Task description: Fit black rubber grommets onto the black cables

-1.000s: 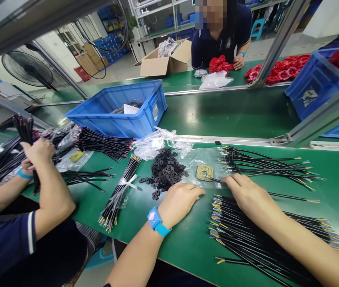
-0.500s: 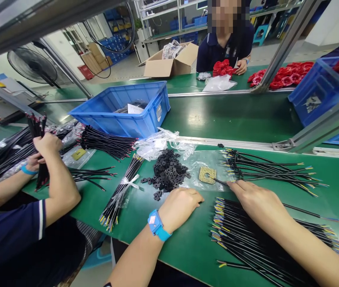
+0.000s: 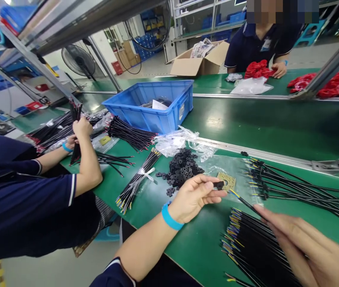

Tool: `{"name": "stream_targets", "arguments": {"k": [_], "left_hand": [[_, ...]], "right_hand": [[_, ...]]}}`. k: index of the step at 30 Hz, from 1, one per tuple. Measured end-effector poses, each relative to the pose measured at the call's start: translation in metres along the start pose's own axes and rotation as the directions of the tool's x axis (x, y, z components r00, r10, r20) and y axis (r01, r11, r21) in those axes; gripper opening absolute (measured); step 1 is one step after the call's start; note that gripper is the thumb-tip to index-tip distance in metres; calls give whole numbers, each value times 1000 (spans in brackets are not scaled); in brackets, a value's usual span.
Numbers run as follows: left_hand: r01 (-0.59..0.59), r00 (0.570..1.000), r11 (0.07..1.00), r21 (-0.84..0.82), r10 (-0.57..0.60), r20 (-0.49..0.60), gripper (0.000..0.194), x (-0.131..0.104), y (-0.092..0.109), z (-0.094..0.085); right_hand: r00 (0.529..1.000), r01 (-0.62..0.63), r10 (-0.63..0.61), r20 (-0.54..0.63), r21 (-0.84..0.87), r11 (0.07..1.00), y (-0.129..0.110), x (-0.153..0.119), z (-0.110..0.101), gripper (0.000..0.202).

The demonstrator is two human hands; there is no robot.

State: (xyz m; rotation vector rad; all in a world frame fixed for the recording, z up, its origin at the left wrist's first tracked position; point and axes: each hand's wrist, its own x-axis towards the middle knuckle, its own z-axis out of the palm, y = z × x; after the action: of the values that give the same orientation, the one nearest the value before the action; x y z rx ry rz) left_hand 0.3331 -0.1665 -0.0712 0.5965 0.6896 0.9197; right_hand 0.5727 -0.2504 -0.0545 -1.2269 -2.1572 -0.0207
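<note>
Between the thumb and fingers of my left hand is a small black rubber piece. My right hand pinches a black cable, its bared coloured wires pointing at that piece, a short gap apart. Behind the fingers lies a yellowish sponge with a round hole, on a clear plastic bag. A heap of similar black pieces is left of it. Below my right hand spreads a row of black cables. Cables fitted with black pieces lie at the right.
A tied cable bundle and crumpled plastic lie left of the heap. Beyond stands a blue bin. A co-worker at the left holds dark cables; another person sits across with red parts. A metal rail edges the table.
My left hand has risen from the table, turned, and now holds a black piece. My right hand has lifted the cable off the sponge and drawn back. The view has shifted left.
</note>
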Motion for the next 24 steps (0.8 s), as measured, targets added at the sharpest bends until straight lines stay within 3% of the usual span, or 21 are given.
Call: {"name": "stream_targets", "arguments": {"k": [3, 7, 12, 15, 20, 24], "left_hand": [[39, 999, 999, -13, -40, -30, 48, -2, -3, 3], [8, 996, 998, 66, -2, -85, 52, -3, -4, 6], [-93, 985, 981, 171, 116, -130, 50, -3, -10, 5], [-220, 963, 938, 268, 253, -97, 40, -4, -15, 4], [-452, 877, 811, 371, 481, 16, 19, -8, -23, 3], [-458, 879, 822, 339, 476, 34, 18, -8, -24, 5]], "right_hand": [[999, 35, -37, -10, -125, 991, 1, -7, 10, 58], [997, 71, -70, 13, -206, 976, 1, -9, 13, 63], [994, 106, -96, 51, -259, 960, -4, -8, 12, 68], [994, 107, -95, 60, -266, 958, -7, -12, 12, 70], [993, 75, -57, 100, -183, 980, -6, -10, 11, 56], [994, 6, -10, 106, 34, 999, -8, 0, 10, 41]]}}
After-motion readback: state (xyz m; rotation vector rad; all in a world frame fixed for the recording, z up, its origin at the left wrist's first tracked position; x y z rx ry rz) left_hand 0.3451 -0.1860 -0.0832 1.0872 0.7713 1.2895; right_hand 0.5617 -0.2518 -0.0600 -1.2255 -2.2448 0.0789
